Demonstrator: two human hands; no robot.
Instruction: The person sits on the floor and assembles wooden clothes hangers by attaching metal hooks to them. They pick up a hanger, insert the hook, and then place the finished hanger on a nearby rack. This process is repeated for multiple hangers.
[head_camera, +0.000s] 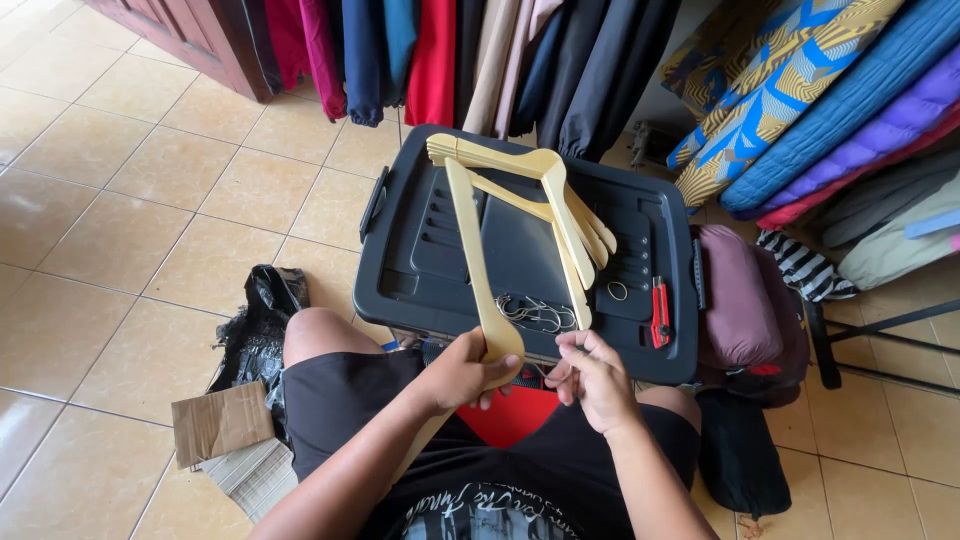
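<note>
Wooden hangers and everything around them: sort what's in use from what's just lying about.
In use:
- wooden hanger gripped by left hand
- right hand, fingers pinched near it
- metal hooks
- stacked wooden hangers
- black bin lid as work surface

Lying about:
- red cutter
- rubber band
- cardboard piece
- black plastic bag
- hanging clothes

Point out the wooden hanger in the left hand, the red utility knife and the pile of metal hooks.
wooden hanger (470, 230), head view, on its long arm above the lid.
red utility knife (660, 312), head view, mid-handle.
metal hooks (535, 314), head view, middle of the pile.
</note>
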